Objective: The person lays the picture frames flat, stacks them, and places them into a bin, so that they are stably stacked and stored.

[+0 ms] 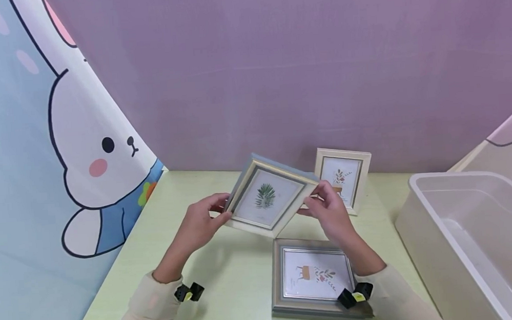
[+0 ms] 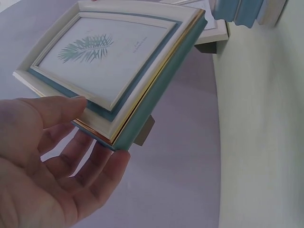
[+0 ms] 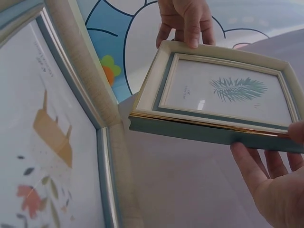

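My two hands hold a picture frame (image 1: pixel 264 198) tilted above the table, its cream face with a green leaf print turned up. Its side is blue-green with a gold line, as the left wrist view shows. The left hand (image 1: pixel 203 222) grips the frame's left corner, thumb on the front and fingers beneath. At the opposite side, the right hand (image 1: pixel 329 212) pinches the edge with its thumb in front and fingers underneath. Below the right forearm lies a grey-brown frame (image 1: pixel 278 276) with an animal-and-leaf print, partly hidden by that wrist.
Behind the right hand a smaller cream frame (image 1: pixel 364 173) stands upright near the purple backdrop (image 1: pixel 277 80). A deep pale plastic bin (image 1: pixel 436 232) is on the right. The light green table (image 1: pixel 233 288) meets a rabbit-printed cloth (image 1: pixel 87 141) on the left.
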The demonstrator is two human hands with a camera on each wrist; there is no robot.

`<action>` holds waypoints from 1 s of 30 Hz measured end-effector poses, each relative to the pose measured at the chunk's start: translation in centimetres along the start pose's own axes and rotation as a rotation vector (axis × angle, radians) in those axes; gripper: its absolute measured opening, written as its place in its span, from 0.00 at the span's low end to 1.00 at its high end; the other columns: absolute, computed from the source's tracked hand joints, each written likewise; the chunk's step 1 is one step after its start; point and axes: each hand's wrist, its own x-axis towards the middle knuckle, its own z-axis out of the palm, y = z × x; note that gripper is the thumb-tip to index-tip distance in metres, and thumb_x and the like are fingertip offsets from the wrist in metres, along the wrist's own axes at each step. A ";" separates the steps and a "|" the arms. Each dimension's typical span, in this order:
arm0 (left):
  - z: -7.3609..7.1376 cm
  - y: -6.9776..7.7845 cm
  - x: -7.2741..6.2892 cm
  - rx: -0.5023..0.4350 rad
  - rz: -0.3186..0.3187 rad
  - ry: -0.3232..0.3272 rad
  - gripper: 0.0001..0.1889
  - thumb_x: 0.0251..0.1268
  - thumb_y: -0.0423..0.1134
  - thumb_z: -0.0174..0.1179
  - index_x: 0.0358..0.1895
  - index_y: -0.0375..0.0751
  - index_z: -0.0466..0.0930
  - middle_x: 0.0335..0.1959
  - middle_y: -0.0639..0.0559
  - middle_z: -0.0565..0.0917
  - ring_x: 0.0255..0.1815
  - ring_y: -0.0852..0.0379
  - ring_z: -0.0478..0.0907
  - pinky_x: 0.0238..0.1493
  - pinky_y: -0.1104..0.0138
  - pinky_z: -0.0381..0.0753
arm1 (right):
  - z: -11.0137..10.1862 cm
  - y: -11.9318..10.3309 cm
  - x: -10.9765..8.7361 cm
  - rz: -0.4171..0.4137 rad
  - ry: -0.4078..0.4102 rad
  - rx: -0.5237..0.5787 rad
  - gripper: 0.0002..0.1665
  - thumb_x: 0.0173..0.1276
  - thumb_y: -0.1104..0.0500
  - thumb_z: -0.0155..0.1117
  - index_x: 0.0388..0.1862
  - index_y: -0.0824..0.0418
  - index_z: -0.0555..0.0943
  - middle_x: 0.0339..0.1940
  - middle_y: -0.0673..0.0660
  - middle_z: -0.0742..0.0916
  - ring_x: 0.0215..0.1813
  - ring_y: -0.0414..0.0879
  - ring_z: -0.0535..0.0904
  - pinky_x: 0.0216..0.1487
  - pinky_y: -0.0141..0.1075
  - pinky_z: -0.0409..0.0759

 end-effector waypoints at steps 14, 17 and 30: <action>-0.3 1.7 0.5 0.037 0.092 0.036 0.22 0.66 0.34 0.68 0.64 0.44 0.81 0.51 0.46 0.87 0.48 0.52 0.84 0.41 0.64 0.88 | -0.9 1.4 -1.4 0.123 0.028 0.000 0.28 0.76 0.70 0.53 0.72 0.63 0.62 0.66 0.65 0.76 0.59 0.42 0.84 0.56 0.43 0.86; -0.3 2.3 0.7 0.073 0.102 0.048 0.22 0.66 0.35 0.69 0.63 0.43 0.81 0.51 0.46 0.86 0.49 0.51 0.84 0.43 0.61 0.89 | -1.1 1.7 -1.7 0.123 0.037 -0.004 0.29 0.76 0.70 0.52 0.73 0.62 0.61 0.68 0.66 0.75 0.59 0.42 0.84 0.57 0.43 0.86; -0.3 4.2 1.5 0.249 0.181 0.126 0.20 0.68 0.38 0.67 0.63 0.45 0.82 0.51 0.46 0.86 0.48 0.48 0.79 0.47 0.56 0.82 | -3.5 1.3 -2.7 0.191 -0.068 -0.233 0.22 0.75 0.64 0.61 0.63 0.68 0.70 0.62 0.69 0.81 0.54 0.39 0.87 0.56 0.33 0.85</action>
